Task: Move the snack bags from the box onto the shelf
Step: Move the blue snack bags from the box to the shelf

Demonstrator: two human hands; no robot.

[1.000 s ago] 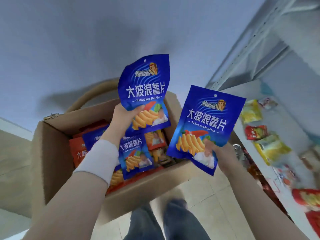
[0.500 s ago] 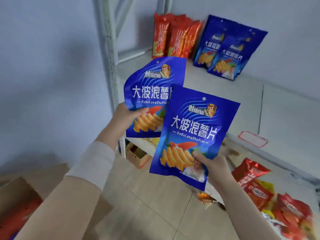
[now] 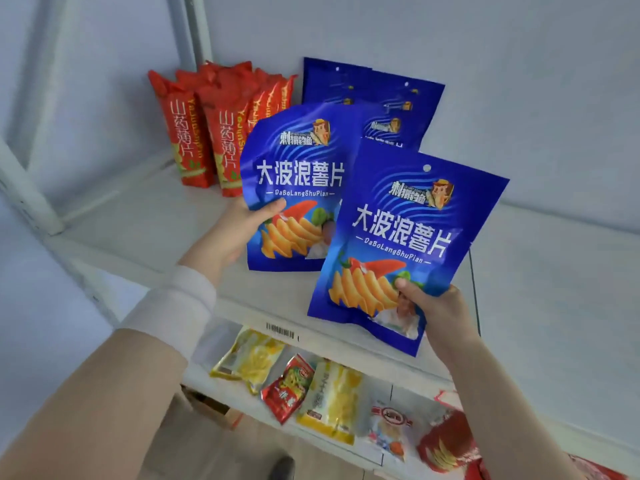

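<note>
Closer over the shelf (image 3: 138, 216) now, left hand (image 3: 239, 230) pinches the rear blue bag (image 3: 298, 181), right hand (image 3: 440, 306) the front blue bag (image 3: 405, 237), each grip at the lower edge suiting light, crinkly, slippery packs, matching stack (image 3: 398, 95) at twelve o'clock.

Two hands (image 3: 235, 233), two held blue snack bags (image 3: 401, 233), two shelves (image 3: 138, 216)

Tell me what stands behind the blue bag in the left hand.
More blue bags stand against the back wall, beside red bags. The held bag in the left hand covers the blue ones' lower parts, so the count is unclear.
</note>
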